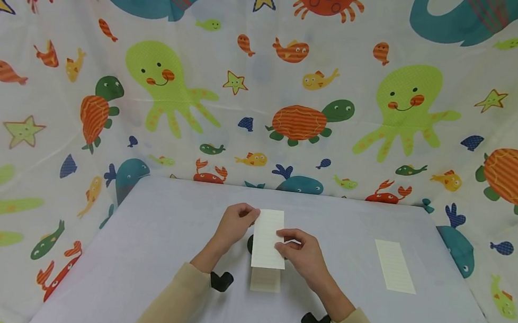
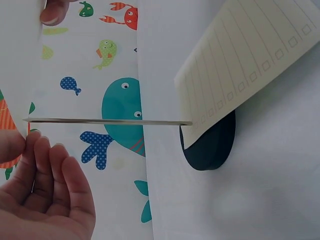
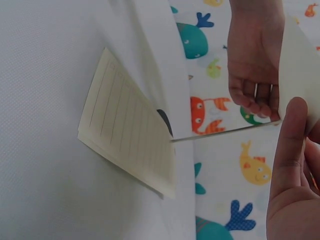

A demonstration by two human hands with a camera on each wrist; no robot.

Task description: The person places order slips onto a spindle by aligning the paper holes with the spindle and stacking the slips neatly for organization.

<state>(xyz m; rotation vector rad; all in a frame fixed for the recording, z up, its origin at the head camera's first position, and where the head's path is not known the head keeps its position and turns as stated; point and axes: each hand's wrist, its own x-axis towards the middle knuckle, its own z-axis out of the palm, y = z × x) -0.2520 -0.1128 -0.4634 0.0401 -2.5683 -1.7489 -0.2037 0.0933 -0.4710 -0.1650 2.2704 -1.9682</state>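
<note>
Between both hands is a raised cream, faintly lined paper slip [image 1: 269, 242]. My left hand [image 1: 235, 223] pinches its upper left corner between thumb and fingers. With thumb and forefinger, my right hand [image 1: 299, 246] pinches the right edge. Below lies another lined slip [image 2: 245, 65], with a row of small boxes down one side; its near end pokes out under the raised one. A thin strip seen edge-on [image 2: 110, 121] runs between the upper paper and the lower slip. Behind the papers, mostly hidden, sits a dark rounded object [image 2: 212, 155].
Another lined slip [image 1: 395, 266] lies on the white table [image 1: 128, 296] at the right. Black wrist-worn devices [image 1: 221, 281] are on both forearms. A curtain with sea animals [image 1: 245, 117] hangs behind the table's back edge and at its sides.
</note>
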